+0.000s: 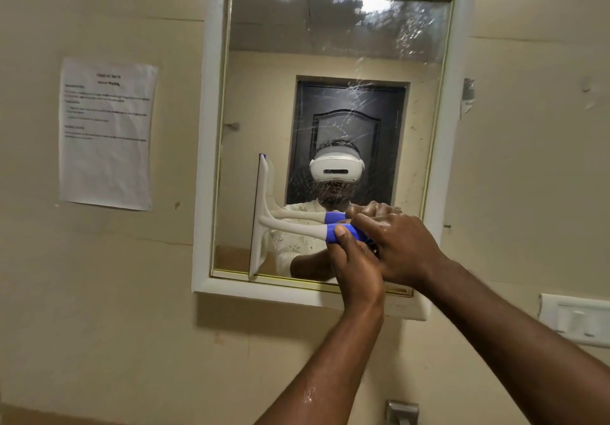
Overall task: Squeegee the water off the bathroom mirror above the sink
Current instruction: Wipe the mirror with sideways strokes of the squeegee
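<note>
The white-framed mirror [251,94] hangs on the beige wall, with water streaks and drops across its upper right and centre. A white squeegee [260,220] with a blue grip presses its blade, turned upright, against the lower left of the glass, reaching the bottom edge. My left hand [358,266] wraps the blue grip from below, thumb on top. My right hand [399,246] closes over the grip's end from the right, overlapping the left hand. Both hands look wet. The handle's end is hidden under my fingers.
A printed paper sheet [105,134] is taped to the wall left of the mirror. A white switch plate [576,320] sits on the wall at lower right. A metal fitting [402,413] shows at the bottom edge. The mirror's reflection shows a person wearing a headset and a dark door behind.
</note>
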The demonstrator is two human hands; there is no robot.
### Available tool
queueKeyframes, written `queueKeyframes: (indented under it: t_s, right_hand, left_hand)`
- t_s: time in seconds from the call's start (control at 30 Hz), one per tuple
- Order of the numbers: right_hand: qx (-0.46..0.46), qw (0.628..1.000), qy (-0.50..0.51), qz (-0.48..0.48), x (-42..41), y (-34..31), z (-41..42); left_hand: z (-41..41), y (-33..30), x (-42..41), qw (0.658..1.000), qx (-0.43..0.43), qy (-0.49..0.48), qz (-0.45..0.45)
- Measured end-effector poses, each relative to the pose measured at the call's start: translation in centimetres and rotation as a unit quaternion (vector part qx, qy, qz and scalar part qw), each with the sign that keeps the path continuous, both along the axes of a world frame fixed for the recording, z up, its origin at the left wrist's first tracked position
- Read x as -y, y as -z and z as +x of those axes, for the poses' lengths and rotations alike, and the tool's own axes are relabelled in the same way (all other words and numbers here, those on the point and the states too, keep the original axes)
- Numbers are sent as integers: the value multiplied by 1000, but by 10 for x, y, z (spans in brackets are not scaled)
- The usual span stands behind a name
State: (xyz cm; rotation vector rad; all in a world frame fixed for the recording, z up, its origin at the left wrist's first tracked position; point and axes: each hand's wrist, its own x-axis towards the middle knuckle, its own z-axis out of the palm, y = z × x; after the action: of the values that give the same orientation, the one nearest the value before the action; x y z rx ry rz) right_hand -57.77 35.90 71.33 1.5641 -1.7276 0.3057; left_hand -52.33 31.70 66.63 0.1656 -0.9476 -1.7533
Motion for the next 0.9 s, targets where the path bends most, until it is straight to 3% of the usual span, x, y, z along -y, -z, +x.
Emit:
queueKeyframes:
  t_s: [0.2, 0.9]
  right_hand:
    - [20, 1000, -15, -11, -35, -2, -14]
    - [3, 992, 125, -31, -180, -13, -67]
  left_hand:
    - [-18, -2, -33, 1000, 2, 18, 4]
    - [-96, -6, -162, 988, -17, 151, 2]
